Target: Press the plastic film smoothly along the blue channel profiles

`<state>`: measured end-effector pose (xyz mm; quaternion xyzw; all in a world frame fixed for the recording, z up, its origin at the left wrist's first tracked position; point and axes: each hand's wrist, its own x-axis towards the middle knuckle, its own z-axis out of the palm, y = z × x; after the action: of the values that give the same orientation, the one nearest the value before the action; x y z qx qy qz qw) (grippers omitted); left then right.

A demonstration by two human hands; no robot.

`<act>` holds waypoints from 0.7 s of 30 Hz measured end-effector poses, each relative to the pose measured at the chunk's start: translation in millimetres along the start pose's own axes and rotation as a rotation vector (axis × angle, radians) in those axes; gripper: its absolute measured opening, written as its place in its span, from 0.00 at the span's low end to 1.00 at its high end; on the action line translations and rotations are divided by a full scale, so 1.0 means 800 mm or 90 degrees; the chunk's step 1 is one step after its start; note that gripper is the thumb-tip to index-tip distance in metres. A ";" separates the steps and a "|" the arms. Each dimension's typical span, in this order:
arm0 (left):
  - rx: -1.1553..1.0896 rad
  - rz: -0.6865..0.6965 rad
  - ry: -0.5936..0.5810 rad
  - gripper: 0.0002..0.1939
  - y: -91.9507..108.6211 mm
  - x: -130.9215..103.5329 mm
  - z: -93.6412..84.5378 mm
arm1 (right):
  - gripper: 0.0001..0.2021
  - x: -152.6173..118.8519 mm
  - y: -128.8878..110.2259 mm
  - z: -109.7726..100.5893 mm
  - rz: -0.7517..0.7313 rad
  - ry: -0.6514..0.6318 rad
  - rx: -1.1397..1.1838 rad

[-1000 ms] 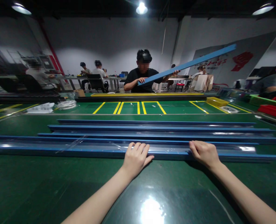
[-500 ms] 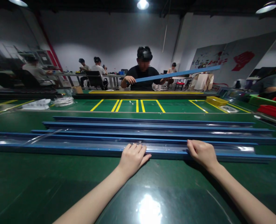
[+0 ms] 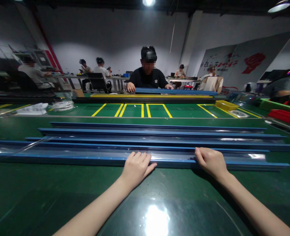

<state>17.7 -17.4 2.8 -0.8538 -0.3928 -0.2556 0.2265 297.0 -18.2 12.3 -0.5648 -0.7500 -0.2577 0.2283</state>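
Note:
My left hand [image 3: 137, 165] curls its fingers over the near edge of a long blue channel strip [image 3: 91, 161], with the thumb lying along the front. Farther right, my right hand [image 3: 211, 160] is closed at the same near edge, its fingertips hidden behind the knuckles. Clear, shiny film covers the trough of this strip. Right behind it, more blue channel strips [image 3: 154, 135] lie parallel across the green table [image 3: 184, 196].
Across the table a person in a black shirt [image 3: 148, 78] holds another blue strip [image 3: 174, 91]. Yellow tape marks [image 3: 142, 110] line the far table half. At right are a yellow tray [image 3: 226, 105] and a red bin [image 3: 284, 116]; a clear coil [image 3: 63, 105] lies at left.
The person across has lowered the blue strip from a raised slant to nearly level at the table's far edge. My hands stay at the near strip's edge, almost unmoved.

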 end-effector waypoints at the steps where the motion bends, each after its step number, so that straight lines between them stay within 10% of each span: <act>1: -0.001 0.001 -0.001 0.14 0.000 0.000 0.000 | 0.23 0.000 0.000 0.000 -0.001 -0.001 -0.001; 21: 0.008 -0.002 0.000 0.14 0.000 0.001 0.000 | 0.23 0.000 0.000 0.000 0.014 -0.010 0.004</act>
<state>18.5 -16.9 3.5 -0.8518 -0.3959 -0.2530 0.2316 296.8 -18.4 12.3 -0.5744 -0.7463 -0.2480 0.2271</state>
